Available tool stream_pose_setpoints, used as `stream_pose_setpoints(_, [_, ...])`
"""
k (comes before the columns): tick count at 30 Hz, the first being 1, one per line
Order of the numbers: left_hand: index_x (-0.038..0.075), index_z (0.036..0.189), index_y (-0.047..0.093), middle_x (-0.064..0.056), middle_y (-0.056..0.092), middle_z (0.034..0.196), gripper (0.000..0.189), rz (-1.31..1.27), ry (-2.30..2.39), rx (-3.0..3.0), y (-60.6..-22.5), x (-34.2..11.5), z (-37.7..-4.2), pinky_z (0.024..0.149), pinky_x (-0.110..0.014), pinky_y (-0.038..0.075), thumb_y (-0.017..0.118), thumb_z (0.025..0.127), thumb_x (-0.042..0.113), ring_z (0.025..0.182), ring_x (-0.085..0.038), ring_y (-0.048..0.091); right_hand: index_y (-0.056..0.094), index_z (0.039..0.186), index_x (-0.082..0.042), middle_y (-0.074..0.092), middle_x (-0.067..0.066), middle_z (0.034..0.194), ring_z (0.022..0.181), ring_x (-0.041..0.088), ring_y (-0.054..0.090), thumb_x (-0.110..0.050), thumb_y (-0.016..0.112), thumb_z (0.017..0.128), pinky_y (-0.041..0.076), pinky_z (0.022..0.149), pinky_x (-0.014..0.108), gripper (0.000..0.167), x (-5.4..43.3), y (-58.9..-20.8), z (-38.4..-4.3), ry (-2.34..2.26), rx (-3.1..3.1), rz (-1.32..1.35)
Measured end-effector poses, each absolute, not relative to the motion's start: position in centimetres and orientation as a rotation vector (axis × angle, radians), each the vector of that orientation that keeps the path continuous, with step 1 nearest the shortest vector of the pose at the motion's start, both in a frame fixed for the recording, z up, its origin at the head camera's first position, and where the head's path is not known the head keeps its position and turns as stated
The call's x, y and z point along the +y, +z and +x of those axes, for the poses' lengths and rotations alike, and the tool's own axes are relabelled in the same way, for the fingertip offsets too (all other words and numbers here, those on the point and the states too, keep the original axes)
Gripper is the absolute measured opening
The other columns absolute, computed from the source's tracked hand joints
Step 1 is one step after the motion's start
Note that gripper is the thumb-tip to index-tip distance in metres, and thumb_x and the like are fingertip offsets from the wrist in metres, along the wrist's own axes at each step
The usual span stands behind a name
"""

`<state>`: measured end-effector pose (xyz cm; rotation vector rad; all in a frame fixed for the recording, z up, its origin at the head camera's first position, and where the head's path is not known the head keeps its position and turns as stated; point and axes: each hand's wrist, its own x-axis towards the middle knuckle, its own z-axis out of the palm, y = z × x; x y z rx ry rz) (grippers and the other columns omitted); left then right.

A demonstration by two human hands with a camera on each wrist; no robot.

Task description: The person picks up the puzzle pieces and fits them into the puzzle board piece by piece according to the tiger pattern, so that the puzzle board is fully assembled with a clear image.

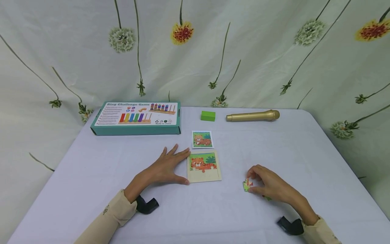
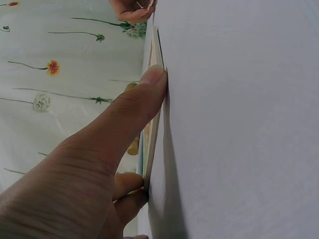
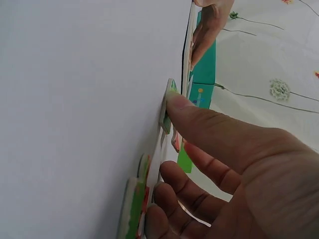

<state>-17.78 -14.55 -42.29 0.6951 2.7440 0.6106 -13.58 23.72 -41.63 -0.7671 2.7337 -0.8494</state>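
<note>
A wooden puzzle board [image 1: 210,176] lies on the table, its upper half filled with a tiger picture and its lower part bare wood. My left hand [image 1: 163,166] spreads along the board's left side; the thumb touches the near corner and fingers touch the far one. To the right of the board, my right hand [image 1: 269,183] pinches a small colourful puzzle piece [image 1: 246,185] between thumb and fingers, low over the table. More puzzle pieces [image 3: 132,206] lie beneath that hand, mostly hidden in the head view. Just beyond the board is a tiger picture card [image 1: 202,139].
A teal Ring Challenge Game box [image 1: 137,118] lies at the back left. A green block [image 1: 208,116] and a gold toy microphone [image 1: 253,116] are at the back edge, before a flowered cloth [image 1: 259,40]. White cloth covers the table [image 1: 304,149].
</note>
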Motion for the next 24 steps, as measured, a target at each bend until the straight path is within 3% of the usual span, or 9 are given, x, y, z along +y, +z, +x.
stream_pose_setpoints(6, [0.021, 0.152, 0.030, 0.004, 0.023, 0.158, 0.109, 0.691, 0.611, 2.741, -42.22, -14.52, -17.73, 0.115, -0.058, -0.006, 0.077, 0.064, 0.065, 0.148, -0.031, -0.002, 0.052, 0.103, -0.016, 0.055, -0.007, 0.094, 0.086, 0.008, 0.053, -0.015, 0.078, 0.079, 0.048, 0.076, 0.025, 0.035, 23.52, -41.62, -13.56, -0.895, 2.675, -0.752])
stream_pose_setpoints(16, [0.020, 0.151, 0.030, 0.004, 0.024, 0.158, 0.108, 0.700, 0.609, 2.744, -42.10, -14.47, -17.71, 0.115, -0.059, -0.006, 0.077, 0.064, 0.064, 0.148, -0.031, -0.002, 0.052, 0.106, -0.012, 0.057, -0.004, 0.076, 0.053, 0.004, 0.051, -0.011, 0.064, 0.092, 0.046, 0.045, 0.023, 0.018, 23.33, -41.63, -13.54, -1.076, 2.524, -0.773])
stream_pose_setpoints(24, [0.019, 0.151, 0.030, 0.003, 0.024, 0.158, 0.108, 0.695, 0.614, 2.741, -42.03, -14.45, -17.71, 0.115, -0.058, -0.006, 0.077, 0.064, 0.064, 0.148, -0.031, -0.002, 0.056, 0.111, -0.014, 0.059, -0.006, 0.077, 0.050, 0.001, 0.048, -0.016, 0.061, 0.094, 0.044, 0.050, 0.021, 0.018, 23.00, -41.35, -13.85, -1.041, 2.542, -0.818])
